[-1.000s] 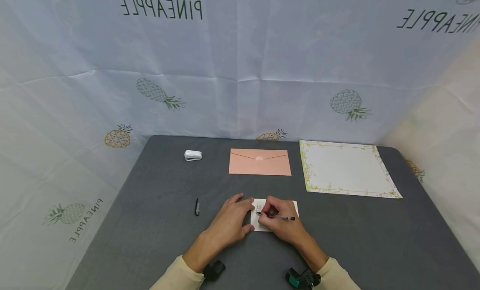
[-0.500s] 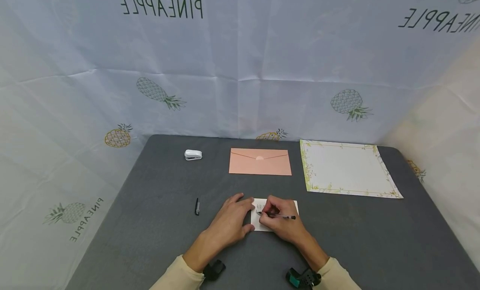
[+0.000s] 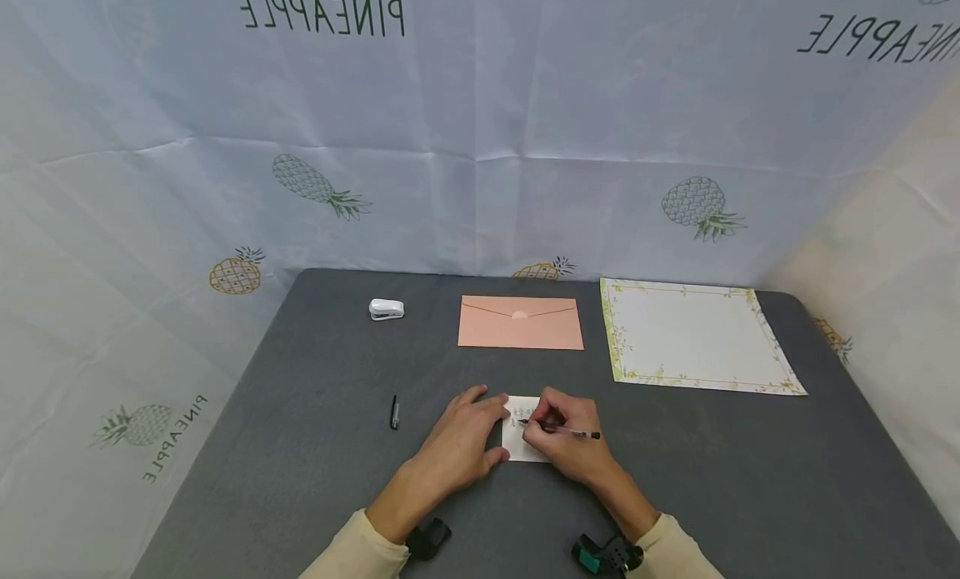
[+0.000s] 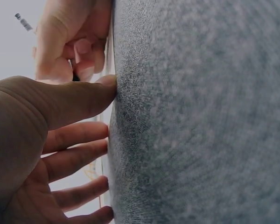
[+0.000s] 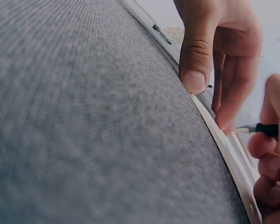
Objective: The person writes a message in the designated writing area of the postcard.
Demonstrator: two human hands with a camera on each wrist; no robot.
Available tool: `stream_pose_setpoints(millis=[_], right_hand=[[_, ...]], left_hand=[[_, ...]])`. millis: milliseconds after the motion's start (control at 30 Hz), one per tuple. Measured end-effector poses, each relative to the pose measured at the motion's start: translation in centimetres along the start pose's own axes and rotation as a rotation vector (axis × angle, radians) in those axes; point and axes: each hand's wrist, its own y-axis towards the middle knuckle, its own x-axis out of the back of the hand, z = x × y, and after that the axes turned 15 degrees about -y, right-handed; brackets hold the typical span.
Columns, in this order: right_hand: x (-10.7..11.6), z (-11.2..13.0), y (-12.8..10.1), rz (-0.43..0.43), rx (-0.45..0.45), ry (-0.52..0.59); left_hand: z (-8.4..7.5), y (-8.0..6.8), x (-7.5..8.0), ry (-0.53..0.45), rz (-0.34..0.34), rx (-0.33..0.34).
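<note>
A small white card point(image 3: 523, 447) with a few handwritten marks near its top lies on the dark table in the head view. My right hand point(image 3: 577, 446) pinches a pen point(image 3: 579, 433), its nib low over the card. The right wrist view shows the pen's metal tip and black grip point(image 5: 268, 129) between thumb and fingers. Spread fingers of my left hand point(image 3: 461, 441) rest at the card's left edge, thumb at the lower corner; they hold no object. The right hand covers the card's right part.
A black pen cap point(image 3: 394, 413) lies left of the left hand. Further back are a white stapler point(image 3: 386, 310), a pink envelope point(image 3: 521, 322) and a large sheet with a floral border point(image 3: 697, 336). A pineapple-print cloth point(image 3: 480, 146) hangs behind the table point(image 3: 315, 446).
My right hand and the pen have shifted slightly to the right across the card, uncovering more of the writing. The left hand stays where it was.
</note>
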Motion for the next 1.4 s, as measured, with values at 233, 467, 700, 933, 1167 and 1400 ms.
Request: stream_pose_setpoints(millis=[233, 467, 700, 933, 1167, 1400], right_hand=[[0.24, -0.03, -0.06, 0.027, -0.024, -0.025], [0.2, -0.18, -0.01, 0.011, -0.026, -0.04], [0.2, -0.15, 0.1, 0.03, -0.012, -0.031], [0.16, -0.16, 0.14, 0.028, 0.001, -0.026], [0.33, -0.04, 0.17, 0.039, -0.012, -0.019], [0.55, -0.35, -0.03, -0.024, -0.065, 0.004]], left_hand=[[-0.04, 0.05, -0.05, 0.01, 0.016, 0.019], [-0.04, 0.13, 0.02, 0.014, 0.015, 0.013], [0.01, 0.23, 0.05, 0.013, 0.013, 0.015], [0.0, 0.23, 0.13, 0.012, 0.012, 0.014], [-0.01, 0.25, 0.14, 0.009, 0.013, 0.015], [-0.06, 0.17, 0.07, 0.013, 0.01, 0.019]])
